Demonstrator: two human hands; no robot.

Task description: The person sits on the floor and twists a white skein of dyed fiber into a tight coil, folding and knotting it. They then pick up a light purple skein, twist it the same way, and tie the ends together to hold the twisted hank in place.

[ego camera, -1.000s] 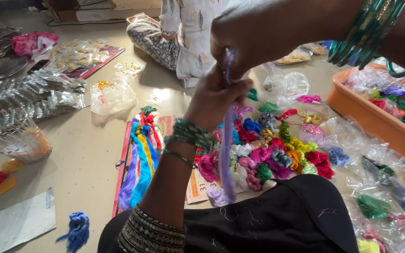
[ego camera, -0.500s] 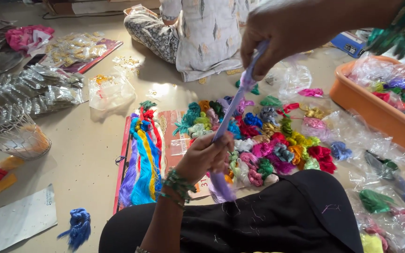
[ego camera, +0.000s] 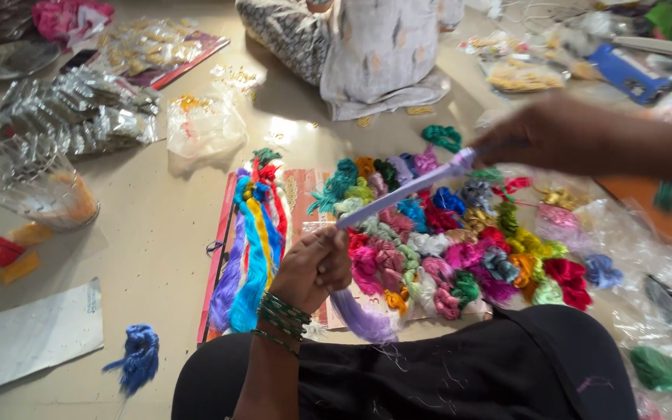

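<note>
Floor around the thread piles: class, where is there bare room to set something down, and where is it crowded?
Bare floor lies between the clear plastic bag, the long skeins and the white sheet. The mound of coloured thread bundles is crowded.

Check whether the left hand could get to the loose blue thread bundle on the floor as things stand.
Probably yes, once freed: the left hand is gripping the lilac thread hank, but bare floor lies between it and the blue bundle, nothing blocking.
</note>
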